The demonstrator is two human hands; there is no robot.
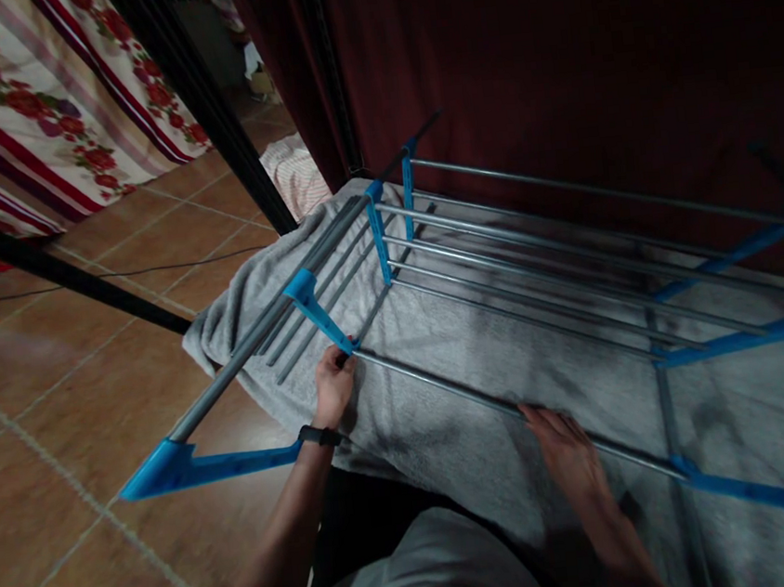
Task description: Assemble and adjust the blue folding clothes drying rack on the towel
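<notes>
A rack frame of grey metal tubes [443, 383] joined by blue plastic brackets [324, 317] lies across a grey blanket. My left hand [335, 379] is closed around the corner where the near tube meets a blue bracket; a dark band sits on that wrist. Farther right, my right hand [563, 444] rests on the same near tube with its fingers over it; part of the grip is hidden. Several parallel tubes [515, 262] span the frame beyond my hands. At the lower left, another blue bracket [186, 466] caps the end of a long side tube.
Several loose grey tubes [292, 341] lie on the grey blanket [481, 471] left of the frame. Black posts [204, 108] rise at the left. A dark red curtain [550, 62] hangs behind, a floral curtain [29, 107] at far left. Tiled floor [46, 404] extends below.
</notes>
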